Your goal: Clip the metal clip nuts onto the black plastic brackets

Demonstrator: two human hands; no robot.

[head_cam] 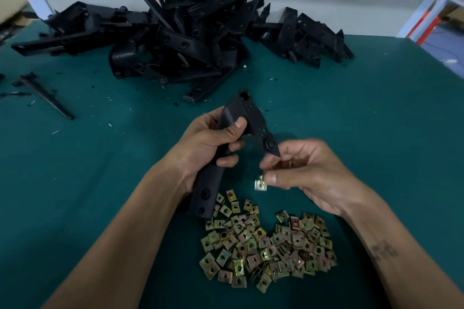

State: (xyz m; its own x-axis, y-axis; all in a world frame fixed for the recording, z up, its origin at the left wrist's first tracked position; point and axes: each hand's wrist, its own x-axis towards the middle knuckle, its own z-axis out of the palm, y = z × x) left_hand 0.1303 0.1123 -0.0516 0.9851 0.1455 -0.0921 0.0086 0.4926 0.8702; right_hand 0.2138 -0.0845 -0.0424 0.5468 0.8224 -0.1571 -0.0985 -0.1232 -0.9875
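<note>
Brass-coloured metal flashes at my right hand: I pinch one clip nut between thumb and fingertip, and it hangs just below them. There may be more tucked in my palm, though I can't tell for sure. Up and to the left, close by, sits the pointed lower tip of the black plastic bracket, which my left hand grips around the middle, thumb across its face. Its long body runs from near my left wrist up and away, then bends back down toward my right hand. That tip is the target, I reckon, so the nut needs to rise and slide on from the right, open side leading. Below my hands, the heap of clip nuts lies spread on the green desk. Farther back waits the pile of brackets.
</note>
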